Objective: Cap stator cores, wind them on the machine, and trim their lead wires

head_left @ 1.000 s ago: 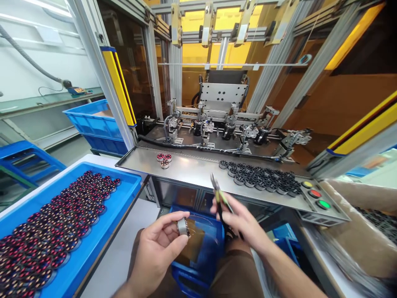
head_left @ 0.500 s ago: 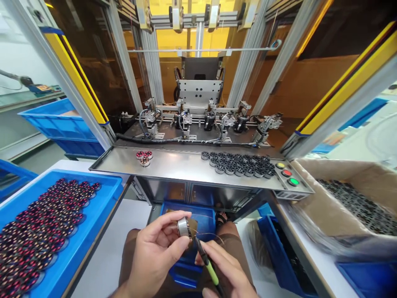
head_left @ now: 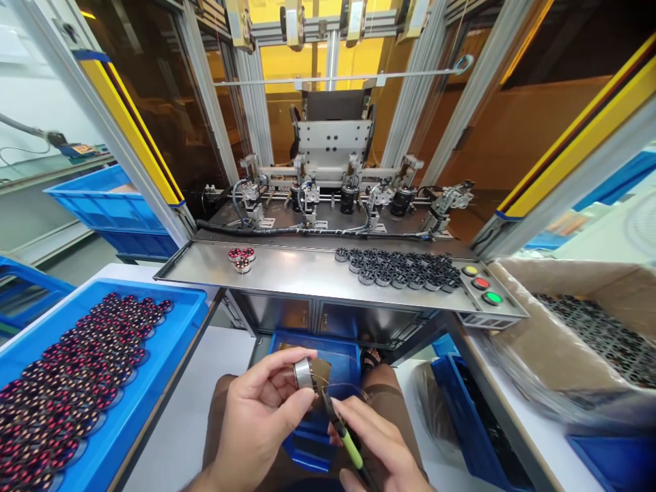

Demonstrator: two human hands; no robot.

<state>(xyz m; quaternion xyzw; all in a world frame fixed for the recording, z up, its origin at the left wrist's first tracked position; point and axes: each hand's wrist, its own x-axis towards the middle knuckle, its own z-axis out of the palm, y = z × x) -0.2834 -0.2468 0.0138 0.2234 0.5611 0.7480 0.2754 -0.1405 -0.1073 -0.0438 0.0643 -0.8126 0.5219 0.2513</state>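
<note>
Between the thumb and fingers of my left hand [head_left: 261, 403] is a wound motor stator [head_left: 303, 374], a short silver ring held on its side with its wound face to the right. Thin copper wire [head_left: 342, 387] trails from it toward my right hand. My right hand [head_left: 376, 437] is closed around cutting pliers [head_left: 344, 432] with black and green handles. The pliers' tips lie close beside the stator's right edge; whether they touch the wire I cannot tell.
On the metal ledge [head_left: 292, 263] sit three wound stators [head_left: 242, 260] and a cluster of black stator cores [head_left: 402, 268]. A blue tray [head_left: 197, 301] full of wound stators stands left. Right are push buttons [head_left: 482, 282] and a lined carton [head_left: 512, 290]. A blue bin [head_left: 346, 352] is below my hands.
The view has shifted slightly, so the surroundings sit a little further right. My hands keep nearly the same pose, with the pliers' tips slightly lower beside the stator.
</note>
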